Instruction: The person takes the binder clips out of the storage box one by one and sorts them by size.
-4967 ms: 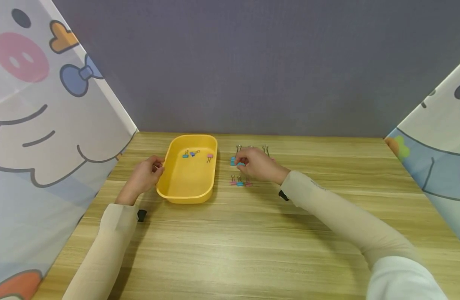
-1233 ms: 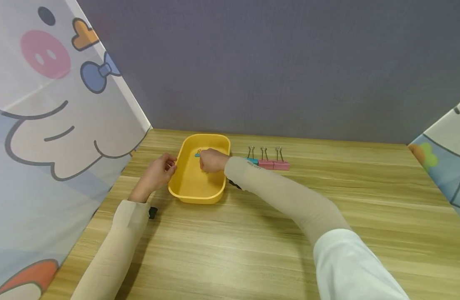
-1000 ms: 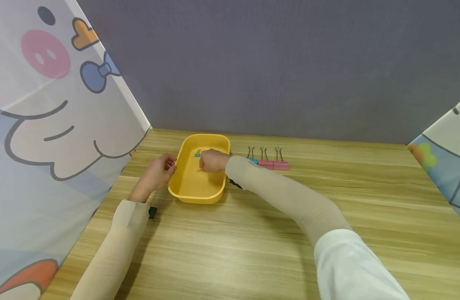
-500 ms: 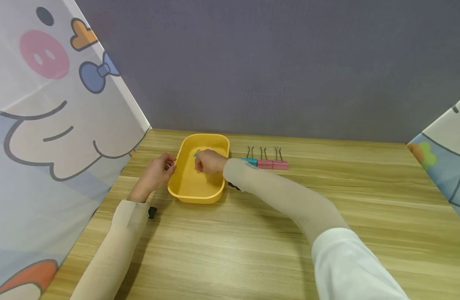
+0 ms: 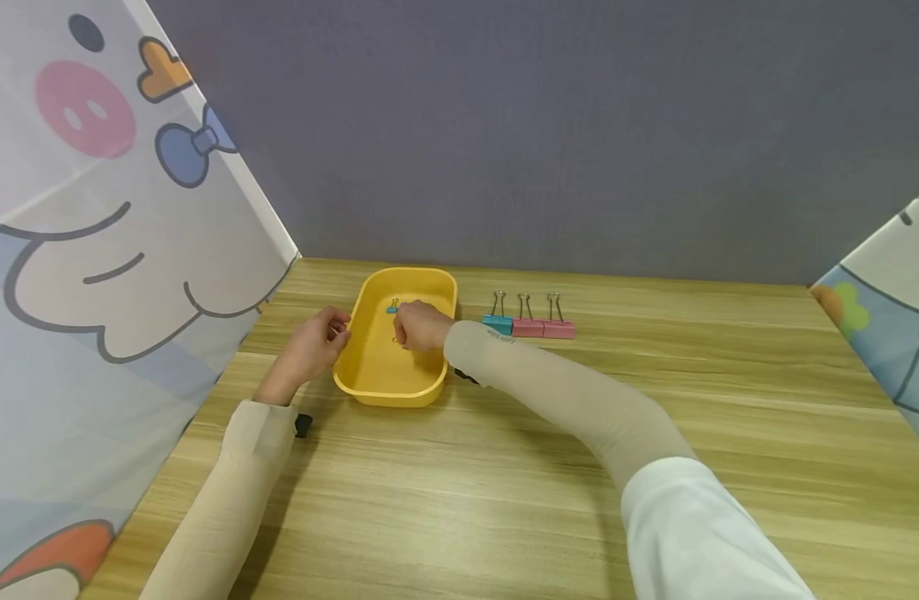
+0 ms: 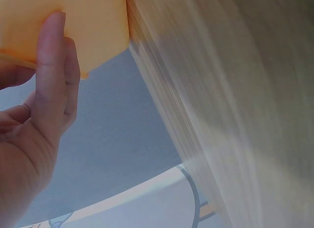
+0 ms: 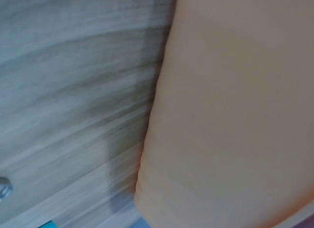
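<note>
A yellow tray stands on the wooden table. My left hand is at its left rim, and in the left wrist view the fingers lie against the outer wall with another fingertip over the rim. My right hand reaches into the tray, fingers curled. It pinches a small binder clip; only a bit of wire handle shows, the rest is hidden. A small blue binder clip lies further back in the tray. The right wrist view is mostly filled by the hand.
Right of the tray, three larger binder clips stand in a row: one blue and two pink. My right sleeve covers the table just in front of them. A grey partition rises behind; a cartoon-printed panel is on the left.
Five seconds ago my right hand was over the clips on the table; now it is inside the tray, and its sleeve covers where several small clips lay. The left hand stays at the rim.
</note>
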Demonstrator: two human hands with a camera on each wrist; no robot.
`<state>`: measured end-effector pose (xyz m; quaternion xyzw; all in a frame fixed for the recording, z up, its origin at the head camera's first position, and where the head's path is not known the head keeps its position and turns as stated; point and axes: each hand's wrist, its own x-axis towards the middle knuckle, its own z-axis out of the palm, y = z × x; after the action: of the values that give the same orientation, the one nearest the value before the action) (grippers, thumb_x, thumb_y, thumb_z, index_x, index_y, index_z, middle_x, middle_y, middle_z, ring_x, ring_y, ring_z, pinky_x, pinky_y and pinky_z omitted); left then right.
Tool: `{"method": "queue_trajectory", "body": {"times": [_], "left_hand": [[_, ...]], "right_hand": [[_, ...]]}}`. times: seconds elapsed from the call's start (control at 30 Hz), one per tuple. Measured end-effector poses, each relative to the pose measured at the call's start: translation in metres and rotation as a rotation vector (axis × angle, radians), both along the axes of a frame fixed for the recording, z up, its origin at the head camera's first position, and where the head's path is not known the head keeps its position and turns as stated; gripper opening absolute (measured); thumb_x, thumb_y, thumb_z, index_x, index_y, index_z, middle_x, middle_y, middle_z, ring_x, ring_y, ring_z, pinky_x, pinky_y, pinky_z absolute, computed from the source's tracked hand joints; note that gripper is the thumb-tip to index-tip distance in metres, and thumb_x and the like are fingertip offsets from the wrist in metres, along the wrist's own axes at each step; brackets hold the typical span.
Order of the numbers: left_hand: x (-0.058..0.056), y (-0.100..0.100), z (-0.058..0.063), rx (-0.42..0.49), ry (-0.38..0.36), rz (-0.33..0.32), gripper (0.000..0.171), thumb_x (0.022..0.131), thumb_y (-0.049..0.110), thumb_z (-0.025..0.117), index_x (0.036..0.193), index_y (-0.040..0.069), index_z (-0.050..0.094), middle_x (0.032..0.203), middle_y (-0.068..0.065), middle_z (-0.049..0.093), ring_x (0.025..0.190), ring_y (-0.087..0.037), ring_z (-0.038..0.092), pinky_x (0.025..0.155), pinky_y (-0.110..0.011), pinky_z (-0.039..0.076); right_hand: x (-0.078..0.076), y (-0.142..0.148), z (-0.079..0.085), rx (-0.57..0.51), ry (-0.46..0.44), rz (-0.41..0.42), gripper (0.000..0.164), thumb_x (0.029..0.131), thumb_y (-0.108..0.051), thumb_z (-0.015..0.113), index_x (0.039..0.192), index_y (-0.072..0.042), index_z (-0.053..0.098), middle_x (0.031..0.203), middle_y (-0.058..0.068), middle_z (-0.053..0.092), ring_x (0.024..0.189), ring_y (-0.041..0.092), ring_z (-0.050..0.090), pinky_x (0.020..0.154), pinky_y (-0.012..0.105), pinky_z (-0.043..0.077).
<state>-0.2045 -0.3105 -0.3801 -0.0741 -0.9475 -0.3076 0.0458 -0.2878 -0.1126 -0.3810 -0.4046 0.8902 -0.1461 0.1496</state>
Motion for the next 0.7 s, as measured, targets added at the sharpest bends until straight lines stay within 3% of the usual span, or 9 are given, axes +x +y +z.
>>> {"method": "queue_trajectory", "body": {"times": [0.1,0.2,0.3,0.43,0.53,0.7], "left_hand": [[0.0,0.0,-0.001,-0.004,0.007,-0.002,0.024,0.094,0.003,0.055,0.114,-0.009,0.052,0.098,-0.021,0.059,0.086,-0.033,0.058,0.072,-0.043,0.05],[0.0,-0.001,-0.001,-0.007,0.011,-0.005,0.024,0.094,0.003,0.055,0.114,-0.009,0.052,0.098,-0.02,0.059,0.086,-0.033,0.058,0.072,-0.043,0.05],[0.0,-0.002,-0.002,-0.005,0.005,-0.008,0.024,0.094,0.003,0.054,0.115,-0.009,0.052,0.099,-0.021,0.059,0.087,-0.033,0.058,0.073,-0.044,0.05],[-0.001,-0.002,-0.002,-0.007,-0.01,-0.006,0.025,0.094,0.004,0.054,0.116,-0.009,0.052,0.1,-0.021,0.058,0.088,-0.033,0.058,0.073,-0.043,0.051],[-0.001,-0.002,-0.002,-0.013,-0.014,-0.003,0.025,0.095,0.005,0.054,0.116,-0.009,0.052,0.1,-0.021,0.059,0.088,-0.033,0.058,0.072,-0.043,0.051],[0.0,-0.002,-0.001,-0.014,-0.008,-0.004,0.025,0.095,0.004,0.054,0.116,-0.009,0.052,0.1,-0.022,0.059,0.088,-0.033,0.058,0.073,-0.043,0.051]], "right_hand": [[0.001,-0.002,0.0,0.018,0.013,-0.004,0.009,0.085,-0.008,0.071,0.077,-0.012,0.068,0.08,-0.005,0.063,0.082,0.013,0.059,0.101,0.031,0.036],[0.0,-0.004,-0.001,0.025,0.015,-0.006,0.013,0.082,-0.01,0.075,0.072,-0.012,0.067,0.078,-0.006,0.063,0.085,0.013,0.058,0.11,0.036,0.021],[-0.001,-0.003,-0.002,0.01,0.004,0.0,0.015,0.081,-0.01,0.076,0.07,-0.013,0.067,0.077,-0.006,0.062,0.082,0.012,0.056,0.105,0.032,0.031],[-0.002,0.0,-0.001,-0.041,-0.03,0.023,0.012,0.082,-0.01,0.074,0.072,-0.013,0.068,0.075,-0.004,0.063,0.074,0.013,0.057,0.08,0.027,0.046],[-0.002,0.003,0.001,-0.084,-0.03,0.048,0.011,0.083,-0.011,0.072,0.074,-0.014,0.068,0.074,-0.004,0.063,0.07,0.013,0.058,0.07,0.024,0.047],[-0.001,0.013,0.01,-0.151,0.012,0.108,0.007,0.084,-0.012,0.071,0.078,-0.014,0.07,0.075,-0.008,0.062,0.071,0.011,0.055,0.074,0.023,0.043]]}}
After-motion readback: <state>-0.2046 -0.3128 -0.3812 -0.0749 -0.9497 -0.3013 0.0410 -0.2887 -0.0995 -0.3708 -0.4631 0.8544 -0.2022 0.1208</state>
